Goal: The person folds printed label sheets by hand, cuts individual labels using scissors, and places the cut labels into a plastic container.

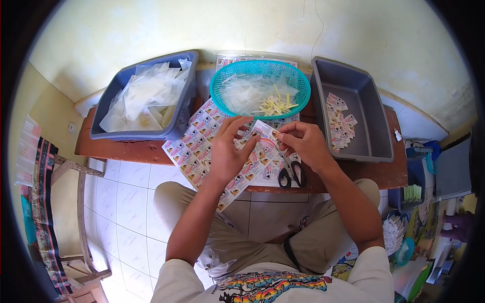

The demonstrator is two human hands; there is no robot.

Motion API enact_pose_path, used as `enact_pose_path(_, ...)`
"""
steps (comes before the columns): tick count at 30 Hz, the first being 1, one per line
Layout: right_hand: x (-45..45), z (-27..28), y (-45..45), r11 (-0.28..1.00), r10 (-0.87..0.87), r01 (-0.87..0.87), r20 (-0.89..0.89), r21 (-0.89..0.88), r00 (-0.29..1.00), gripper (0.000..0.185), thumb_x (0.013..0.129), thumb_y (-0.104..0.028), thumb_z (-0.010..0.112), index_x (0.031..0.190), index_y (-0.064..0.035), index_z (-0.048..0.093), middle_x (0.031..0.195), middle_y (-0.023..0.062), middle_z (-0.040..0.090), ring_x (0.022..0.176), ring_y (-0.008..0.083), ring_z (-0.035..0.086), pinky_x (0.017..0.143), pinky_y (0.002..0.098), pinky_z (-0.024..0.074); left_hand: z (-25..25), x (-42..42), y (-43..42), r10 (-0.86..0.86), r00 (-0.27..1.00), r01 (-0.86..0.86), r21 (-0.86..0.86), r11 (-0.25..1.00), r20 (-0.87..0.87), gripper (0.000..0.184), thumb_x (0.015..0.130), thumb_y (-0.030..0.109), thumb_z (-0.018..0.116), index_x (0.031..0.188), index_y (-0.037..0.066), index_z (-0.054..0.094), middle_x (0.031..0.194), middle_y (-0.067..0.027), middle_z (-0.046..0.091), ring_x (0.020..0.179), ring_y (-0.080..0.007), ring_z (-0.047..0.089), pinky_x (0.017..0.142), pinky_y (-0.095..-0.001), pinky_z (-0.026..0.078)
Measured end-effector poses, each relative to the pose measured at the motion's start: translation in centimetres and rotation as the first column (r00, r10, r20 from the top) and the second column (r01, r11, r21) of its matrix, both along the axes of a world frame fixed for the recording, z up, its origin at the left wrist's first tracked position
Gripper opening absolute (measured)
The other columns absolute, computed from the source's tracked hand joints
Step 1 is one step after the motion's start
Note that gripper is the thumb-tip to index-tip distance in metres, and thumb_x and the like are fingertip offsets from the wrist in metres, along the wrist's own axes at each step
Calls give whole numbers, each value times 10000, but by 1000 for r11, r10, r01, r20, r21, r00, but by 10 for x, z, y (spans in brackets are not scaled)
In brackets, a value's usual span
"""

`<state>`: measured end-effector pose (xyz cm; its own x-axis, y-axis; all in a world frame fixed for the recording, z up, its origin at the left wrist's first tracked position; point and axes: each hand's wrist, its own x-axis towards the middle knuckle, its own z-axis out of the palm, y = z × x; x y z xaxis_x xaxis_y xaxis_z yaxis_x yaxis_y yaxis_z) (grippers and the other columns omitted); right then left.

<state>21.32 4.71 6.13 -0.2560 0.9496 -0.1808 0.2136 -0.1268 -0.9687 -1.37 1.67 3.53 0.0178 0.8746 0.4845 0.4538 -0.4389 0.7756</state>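
Note:
A small printed label (pixel 266 130), white with coloured print, is pinched at its right side between the thumb and fingers of my right hand (pixel 306 143). My left hand (pixel 228 154) is at the label's left, fingers spread and curved, its thumb tip close to the label's edge; whether they touch I cannot tell. Below both hands lie printed label sheets (pixel 194 146). Black-handled scissors (pixel 292 177) rest on them, their blades partly hidden. Just beyond my hands stands a turquoise mesh basket (pixel 215 86) holding clear plastic bags (pixel 247 93) and thin pale-yellow strips (pixel 277 104).
At the left of the wooden table (pixel 121 147) sits a grey tub (pixel 177 129) heaped with translucent plastic bags (pixel 146 96). To the right, another grey tub (pixel 364 111) contains several cut labels (pixel 339 121). A wall rises behind the table, and my knees are against its front.

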Motion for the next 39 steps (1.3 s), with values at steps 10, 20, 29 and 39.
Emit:
enact_pose_path(10, -11, -4, -12, 997, -15, 4, -135, -79, 991, 223, 986, -72, 726, 1158, 64, 688, 972, 124, 773, 814, 143, 750, 654, 269, 595, -8, 6, -7, -22, 983, 48, -136, 990, 184, 458, 913, -61, 773, 1359, -10, 682, 1284, -132, 673, 1040, -160, 726, 876, -302, 623)
enact_pose_path(20, -8, -10, -16, 996, -3, -2, 55, 84, 998, 220, 947, -100, 771, 1130, 22, 760, 939, 93, 811, 821, 105, 764, 702, 269, 592, -6, 2, -6, -142, 938, 222, -234, 947, 316, 423, 952, -97, 710, 1367, -23, 675, 1303, -101, 649, 1071, -137, 682, 967, -272, 580)
enact_pose_path(29, -9, -7, -17, 999, -42, 43, -34, 29, 999, 225, 989, -91, 740, 1178, 28, 710, 931, 72, 776, 829, 94, 714, 700, 249, 543, -2, 10, -12, -73, 917, 177, -236, 956, 391, 448, 931, -97, 741, 1366, -10, 677, 1351, -121, 630, 1040, -136, 696, 931, -283, 612)
enact_pose_path(39, -13, -9, -21, 997, -55, 60, -82, 50, 995, 265, 998, -87, 737, 1223, 41, 681, 987, 99, 777, 870, 118, 734, 716, 256, 563, -15, 10, -15, -62, 939, 111, -128, 986, 339, 327, 913, -46, 778, 1237, -9, 756, 1374, -167, 641, 966, -171, 762, 864, -321, 661)
